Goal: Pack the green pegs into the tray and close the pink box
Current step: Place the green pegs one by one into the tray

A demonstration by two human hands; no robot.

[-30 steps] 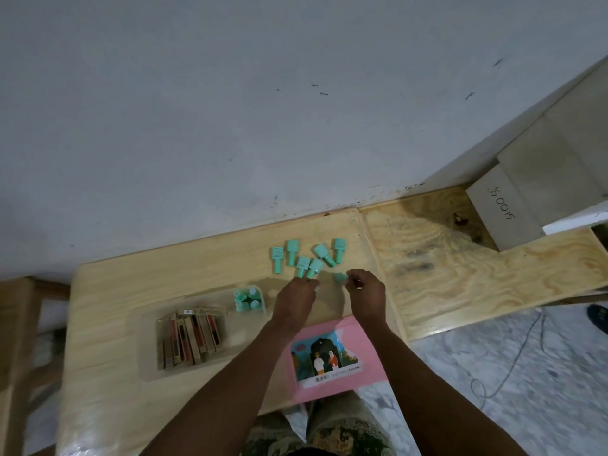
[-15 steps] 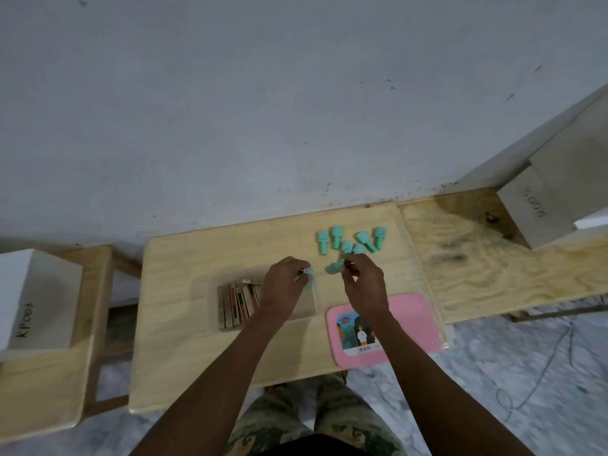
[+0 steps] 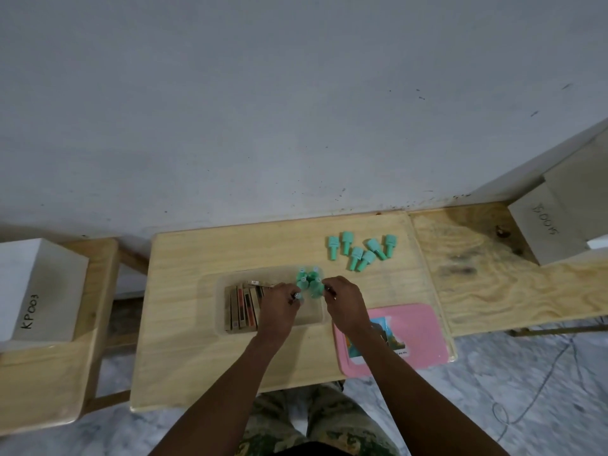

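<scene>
At frame centre, over the tray [image 3: 219,291], our left hand [image 3: 279,306] pinches a peg [image 3: 297,296]; right hand [image 3: 345,302] grip unclear. Loose pegs [image 3: 357,255] upper right look light, rigid; we'd pinch stems.

Head camera looks steeply down at table [image 3: 197,357].

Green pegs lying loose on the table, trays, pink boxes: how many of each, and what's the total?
Loose green pegs: 6
Clear tray: 1
Pink box: 1
Total: 8
Pegs in the tray are bunched together, so they are not counted.
</scene>
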